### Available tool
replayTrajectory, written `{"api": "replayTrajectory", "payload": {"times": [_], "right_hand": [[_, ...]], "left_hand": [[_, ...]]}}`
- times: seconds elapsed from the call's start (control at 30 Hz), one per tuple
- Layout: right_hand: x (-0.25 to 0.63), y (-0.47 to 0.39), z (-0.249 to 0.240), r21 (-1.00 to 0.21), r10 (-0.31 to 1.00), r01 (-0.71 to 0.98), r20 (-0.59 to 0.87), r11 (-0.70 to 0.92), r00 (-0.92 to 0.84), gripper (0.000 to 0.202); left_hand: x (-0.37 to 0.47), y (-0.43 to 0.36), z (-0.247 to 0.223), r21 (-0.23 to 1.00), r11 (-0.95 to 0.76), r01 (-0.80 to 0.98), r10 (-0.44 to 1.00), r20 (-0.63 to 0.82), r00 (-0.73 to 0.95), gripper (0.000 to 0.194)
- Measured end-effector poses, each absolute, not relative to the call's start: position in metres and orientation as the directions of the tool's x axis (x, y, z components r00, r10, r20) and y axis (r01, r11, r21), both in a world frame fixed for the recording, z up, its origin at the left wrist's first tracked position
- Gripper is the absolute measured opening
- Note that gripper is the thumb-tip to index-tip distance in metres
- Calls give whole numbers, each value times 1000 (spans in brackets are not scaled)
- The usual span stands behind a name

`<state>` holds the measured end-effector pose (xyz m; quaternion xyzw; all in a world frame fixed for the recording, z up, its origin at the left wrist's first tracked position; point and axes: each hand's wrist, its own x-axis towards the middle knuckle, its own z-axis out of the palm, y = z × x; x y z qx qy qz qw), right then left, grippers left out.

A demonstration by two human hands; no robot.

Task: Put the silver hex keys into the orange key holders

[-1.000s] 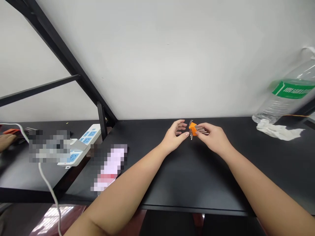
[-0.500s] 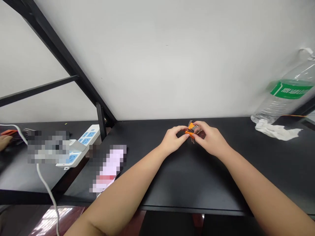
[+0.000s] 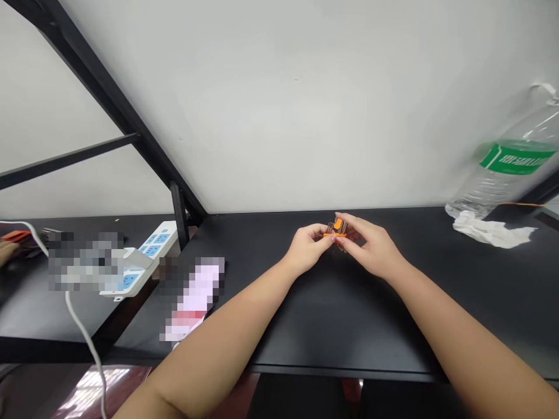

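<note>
Just above the black tabletop, both hands close on a small hex key set with an orange holder and several thin dark metal keys. My left hand pinches the holder's near left side between thumb and fingers. From the right, my right hand grips the set, its thumb at the near edge and its index finger across the top. The fingers hide much of the keys and part of the holder.
A clear plastic bottle with a green label leans at the right, beside crumpled white tissue. Left of my forearm lies a blurred-out pinkish item. Farther left are a power strip, a white cable and another person's hand.
The hex key set has turned in my fingers: its near orange edge now lies level. My right index finger has shifted left over its top. The other person's hand has shifted slightly.
</note>
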<state>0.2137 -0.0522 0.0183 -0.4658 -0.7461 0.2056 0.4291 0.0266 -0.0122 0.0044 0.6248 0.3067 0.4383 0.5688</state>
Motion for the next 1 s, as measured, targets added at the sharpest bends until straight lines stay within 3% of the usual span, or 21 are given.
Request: {"api": "replayTrajectory", "payload": {"times": [0.1,0.2,0.33,0.5,0.67,1.0], "right_hand": [[213,-54,18,-726,888,513,396,458,-232,61],[213,-54,18,-726,890,515,352,455,-290,57],[213,-52,16,-687,874,541,364,485,-321,53],[212,-53,18,-659,858,550,417,512,-299,68],[210,-56,21,-643,852,560,397,523,-341,59],[215,-53,19,-468,817,674,405,572,-412,57]], "left_hand": [[27,-12,3,979,-134,-156,904,185,385,28],[27,-10,1,970,-117,-213,915,189,357,30],[27,-8,0,963,-137,-232,919,211,333,31],[27,-13,4,969,-133,-210,907,204,368,28],[27,-18,8,972,-151,-181,887,214,410,29],[28,-13,3,967,-179,-182,917,231,325,21]]}}
